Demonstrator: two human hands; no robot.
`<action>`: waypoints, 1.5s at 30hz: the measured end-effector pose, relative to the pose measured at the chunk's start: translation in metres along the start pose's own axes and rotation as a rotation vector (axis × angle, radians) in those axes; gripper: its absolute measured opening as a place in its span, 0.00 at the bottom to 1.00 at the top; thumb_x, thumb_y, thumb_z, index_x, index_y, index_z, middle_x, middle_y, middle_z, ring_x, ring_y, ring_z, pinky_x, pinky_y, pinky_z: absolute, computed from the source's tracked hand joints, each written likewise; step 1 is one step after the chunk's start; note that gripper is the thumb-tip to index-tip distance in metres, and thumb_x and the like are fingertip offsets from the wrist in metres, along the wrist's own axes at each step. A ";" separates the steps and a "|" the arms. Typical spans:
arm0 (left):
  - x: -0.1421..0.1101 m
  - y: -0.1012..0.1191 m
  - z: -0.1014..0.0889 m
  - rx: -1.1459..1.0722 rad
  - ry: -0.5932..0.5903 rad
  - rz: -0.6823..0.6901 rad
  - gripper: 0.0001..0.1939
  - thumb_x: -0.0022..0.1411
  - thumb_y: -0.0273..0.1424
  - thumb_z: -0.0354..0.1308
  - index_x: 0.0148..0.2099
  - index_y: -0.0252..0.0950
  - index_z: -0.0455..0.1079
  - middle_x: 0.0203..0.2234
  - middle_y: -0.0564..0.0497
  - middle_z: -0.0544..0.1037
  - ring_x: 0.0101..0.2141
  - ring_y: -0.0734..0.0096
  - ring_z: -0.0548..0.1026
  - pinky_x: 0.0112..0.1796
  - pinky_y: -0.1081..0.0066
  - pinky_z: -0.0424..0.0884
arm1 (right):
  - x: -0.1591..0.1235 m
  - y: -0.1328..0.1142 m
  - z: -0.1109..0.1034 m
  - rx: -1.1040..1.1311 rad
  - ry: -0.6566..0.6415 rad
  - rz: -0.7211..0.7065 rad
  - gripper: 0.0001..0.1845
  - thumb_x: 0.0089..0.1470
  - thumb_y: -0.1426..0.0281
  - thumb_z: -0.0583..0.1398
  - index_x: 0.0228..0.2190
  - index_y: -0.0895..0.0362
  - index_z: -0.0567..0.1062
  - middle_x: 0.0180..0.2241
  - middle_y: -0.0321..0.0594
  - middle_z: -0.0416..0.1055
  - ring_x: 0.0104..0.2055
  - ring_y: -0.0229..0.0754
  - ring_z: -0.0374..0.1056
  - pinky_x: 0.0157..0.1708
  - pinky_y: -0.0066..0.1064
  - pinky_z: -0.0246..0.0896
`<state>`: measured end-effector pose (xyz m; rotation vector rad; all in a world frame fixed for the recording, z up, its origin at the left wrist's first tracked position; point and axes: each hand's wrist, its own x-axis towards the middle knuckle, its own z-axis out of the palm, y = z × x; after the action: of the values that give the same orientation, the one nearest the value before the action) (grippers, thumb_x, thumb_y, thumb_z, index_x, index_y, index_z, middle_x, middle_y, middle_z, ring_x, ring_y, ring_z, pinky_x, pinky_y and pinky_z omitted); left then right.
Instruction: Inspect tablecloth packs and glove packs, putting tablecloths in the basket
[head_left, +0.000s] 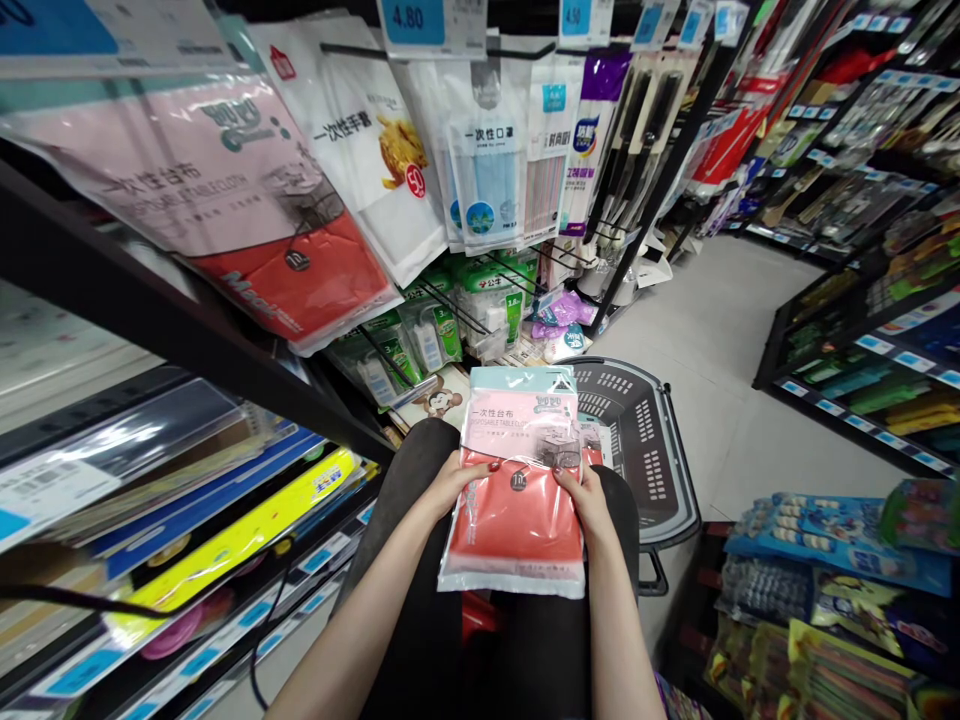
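A flat plastic packet of disposable tablecloths (517, 520), pink above and red below, is held up over my lap. My left hand (457, 482) grips its left edge, with the thumb on the front. On the opposite edge, my right hand (585, 490) holds it the same way; the fingers of both hands are hidden behind the packet. A matching tablecloth packet (285, 260) hangs on the rack at the upper left. Behind the held packet, part of another pink and red package (591, 440) shows near the basket.
A grey shopping basket (649, 440) stands on the floor right of my knees. Disposable gloves (367, 130), face masks (486, 160) and power strips (442, 330) hang ahead. Shelves of stationery (225, 550) flank me on the left, bagged snacks (832, 610) on the right.
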<state>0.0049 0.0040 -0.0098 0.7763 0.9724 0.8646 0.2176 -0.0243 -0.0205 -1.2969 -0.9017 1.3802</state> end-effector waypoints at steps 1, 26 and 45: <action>0.000 0.000 0.000 -0.003 -0.001 0.003 0.17 0.42 0.30 0.64 0.38 0.29 0.72 0.27 0.46 0.78 0.28 0.63 0.75 0.32 0.68 0.68 | 0.000 0.000 0.000 -0.001 0.000 0.000 0.13 0.40 0.62 0.62 0.29 0.57 0.74 0.30 0.39 0.74 0.32 0.45 0.67 0.35 0.34 0.59; -0.001 0.003 0.003 -0.014 0.009 -0.002 0.16 0.42 0.29 0.64 0.37 0.29 0.71 0.28 0.47 0.78 0.29 0.63 0.75 0.33 0.68 0.68 | 0.003 0.004 -0.001 -0.008 0.020 0.025 0.12 0.39 0.62 0.63 0.25 0.58 0.73 0.24 0.36 0.72 0.27 0.41 0.65 0.31 0.30 0.57; 0.000 0.002 0.002 -0.013 0.001 0.008 0.19 0.43 0.29 0.63 0.41 0.30 0.71 0.30 0.46 0.78 0.30 0.61 0.75 0.35 0.66 0.68 | 0.003 0.001 -0.002 -0.058 0.018 -0.017 0.12 0.40 0.63 0.61 0.27 0.58 0.73 0.27 0.37 0.72 0.31 0.43 0.65 0.34 0.32 0.57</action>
<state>0.0061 0.0040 -0.0076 0.7692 0.9639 0.8778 0.2191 -0.0223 -0.0226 -1.3402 -0.9445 1.3356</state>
